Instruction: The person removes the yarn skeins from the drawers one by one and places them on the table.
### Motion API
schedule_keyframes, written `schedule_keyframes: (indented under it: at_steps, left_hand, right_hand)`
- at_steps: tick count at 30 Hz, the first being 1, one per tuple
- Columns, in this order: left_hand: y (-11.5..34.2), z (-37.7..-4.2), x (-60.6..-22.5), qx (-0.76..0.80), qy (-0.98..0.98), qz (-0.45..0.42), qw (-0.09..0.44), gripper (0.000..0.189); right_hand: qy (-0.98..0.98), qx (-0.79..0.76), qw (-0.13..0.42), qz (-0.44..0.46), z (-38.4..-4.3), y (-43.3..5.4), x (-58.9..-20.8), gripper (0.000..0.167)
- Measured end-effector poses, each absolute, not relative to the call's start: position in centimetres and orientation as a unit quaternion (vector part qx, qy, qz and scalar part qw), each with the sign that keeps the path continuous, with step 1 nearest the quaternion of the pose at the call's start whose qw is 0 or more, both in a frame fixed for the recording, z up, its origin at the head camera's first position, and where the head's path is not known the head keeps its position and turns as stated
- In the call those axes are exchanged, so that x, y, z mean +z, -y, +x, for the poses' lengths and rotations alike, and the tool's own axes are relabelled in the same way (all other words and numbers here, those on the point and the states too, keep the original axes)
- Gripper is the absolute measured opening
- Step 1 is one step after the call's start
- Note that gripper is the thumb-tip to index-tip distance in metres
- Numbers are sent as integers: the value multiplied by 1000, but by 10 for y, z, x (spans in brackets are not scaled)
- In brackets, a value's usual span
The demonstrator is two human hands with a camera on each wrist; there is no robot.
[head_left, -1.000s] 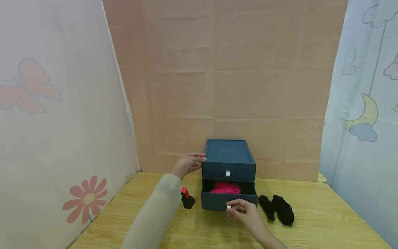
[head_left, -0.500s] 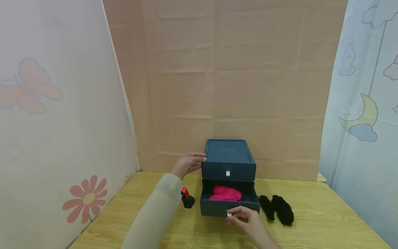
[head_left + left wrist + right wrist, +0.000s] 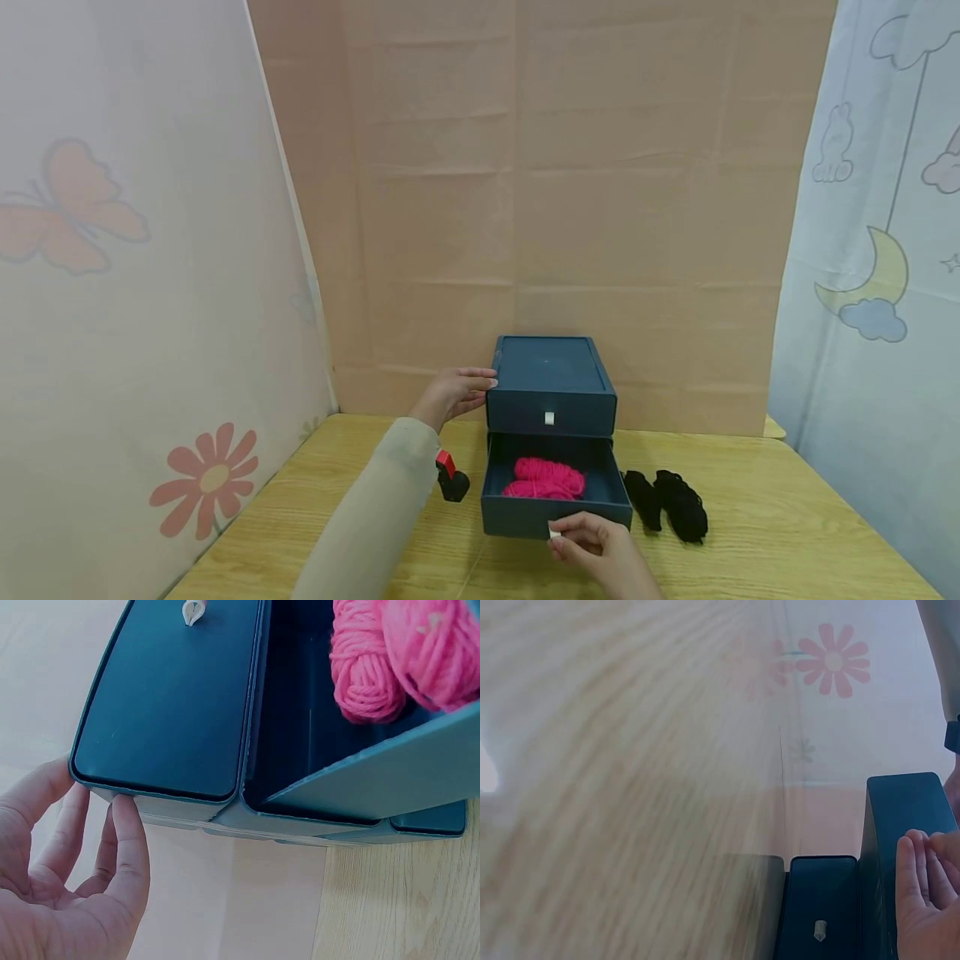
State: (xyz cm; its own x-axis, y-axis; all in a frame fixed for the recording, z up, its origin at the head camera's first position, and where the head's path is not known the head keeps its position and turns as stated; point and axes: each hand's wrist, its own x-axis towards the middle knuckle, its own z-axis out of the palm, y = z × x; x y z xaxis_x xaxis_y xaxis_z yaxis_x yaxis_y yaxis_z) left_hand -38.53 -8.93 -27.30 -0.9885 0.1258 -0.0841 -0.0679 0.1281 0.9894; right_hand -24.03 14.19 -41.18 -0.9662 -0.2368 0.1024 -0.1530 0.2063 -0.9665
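Note:
A dark blue drawer cabinet [image 3: 552, 364] stands at the back of the table. Its middle drawer [image 3: 517, 518] is pulled out, with pink yarn [image 3: 550, 477] lying inside in two bundles. My right hand [image 3: 600, 550] pinches the small white pull tab [image 3: 555, 534] on that drawer's front. My left hand [image 3: 453, 393] touches the left side of the cabinet near its top front corner; in the left wrist view its fingers [image 3: 129, 847] reach the cabinet edge, extended and slightly bent. The bottom drawer [image 3: 821, 896], seen in the right wrist view, is closed.
Two black yarn bundles [image 3: 681, 506] lie on the wooden table [image 3: 787, 525] just right of the cabinet. A small black and red object [image 3: 452, 477] shows beside the left forearm. Behind the cabinet rises a brown paper backdrop [image 3: 570, 208], with printed curtains [image 3: 862, 400] at both sides.
My right hand has drawn the middle drawer farther out toward me, showing more of the pink yarn. The left hand has stayed against the cabinet.

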Motion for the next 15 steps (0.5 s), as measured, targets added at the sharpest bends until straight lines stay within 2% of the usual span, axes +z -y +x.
schedule_keyframes:
  at_steps: [6,15]
  left_hand:
    - [89,-388,-275,663,-745,24,77,25]
    - [87,-395,-279,663,-744,20,76,27]
  right_hand:
    - [-761,-632,37,-139,-236,-141,-413,36]
    - [-760,-639,46,-110,-233,-137,-415,35]
